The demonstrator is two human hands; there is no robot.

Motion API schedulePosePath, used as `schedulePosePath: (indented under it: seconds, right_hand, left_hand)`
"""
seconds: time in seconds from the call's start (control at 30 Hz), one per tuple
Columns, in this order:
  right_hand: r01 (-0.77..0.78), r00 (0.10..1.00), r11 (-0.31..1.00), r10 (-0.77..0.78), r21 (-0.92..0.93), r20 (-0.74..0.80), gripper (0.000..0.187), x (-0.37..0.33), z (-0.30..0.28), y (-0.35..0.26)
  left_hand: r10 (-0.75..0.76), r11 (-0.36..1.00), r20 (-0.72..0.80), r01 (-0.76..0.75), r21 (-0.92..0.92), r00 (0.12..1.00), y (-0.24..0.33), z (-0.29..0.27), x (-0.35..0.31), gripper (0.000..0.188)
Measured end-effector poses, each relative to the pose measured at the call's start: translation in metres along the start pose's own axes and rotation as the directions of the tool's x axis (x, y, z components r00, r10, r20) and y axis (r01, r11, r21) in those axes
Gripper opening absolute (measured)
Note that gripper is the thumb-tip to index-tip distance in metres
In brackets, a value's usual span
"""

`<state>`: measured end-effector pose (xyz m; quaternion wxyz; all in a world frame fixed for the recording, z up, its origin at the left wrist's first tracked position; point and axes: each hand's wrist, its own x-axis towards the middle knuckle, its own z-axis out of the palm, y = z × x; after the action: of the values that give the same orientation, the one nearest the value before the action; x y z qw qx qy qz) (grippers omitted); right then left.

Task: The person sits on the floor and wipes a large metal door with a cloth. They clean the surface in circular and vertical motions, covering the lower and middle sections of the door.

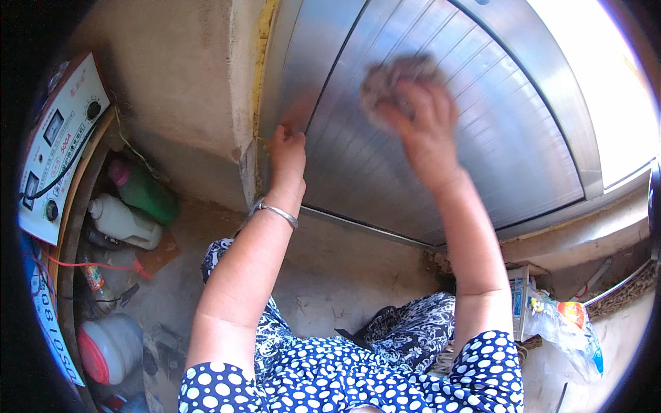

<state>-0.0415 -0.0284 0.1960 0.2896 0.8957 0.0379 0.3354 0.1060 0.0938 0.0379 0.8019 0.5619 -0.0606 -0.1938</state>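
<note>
A ribbed silver metal door (344, 165) fills the upper middle, with dark seams around its panel. My right hand (428, 131) presses a crumpled greyish-brown rag (403, 77) against the upper part of this panel; both are smeared by motion. Lower and to the left, my left hand (286, 153) is closed at the door's side strip, beside the dark seam. Whatever its curled fingers grip is hidden. A silver bangle (279, 213) circles my left wrist.
At left, a white-fronted device with dials (62, 151) sits on a wooden shelf. Below it stand a green bottle (144, 193), a white jug (124, 221) and a red-lidded tub (113, 347). Plastic bags (568, 327) lie at right. A rough wall (172, 76) borders the door.
</note>
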Motion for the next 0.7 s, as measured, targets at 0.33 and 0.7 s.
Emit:
schedulePosePath:
  seconds: [0.33,0.7]
  right_hand:
    - [-0.119,0.952,0.992,0.128,0.048,-0.28,0.056,0.071,-0.005,0.006]
    - [0.251,0.958,0.949,-0.271,0.189,0.089,0.047,-0.033,0.116,-0.078]
  left_hand:
    - [0.017,1.0,-0.041,-0.018,-0.025,0.999,0.007,-0.001,-0.008,0.033]
    - [-0.073,0.995,0.045,0.075,-0.058,0.996,0.004,-0.002,-0.006,0.038]
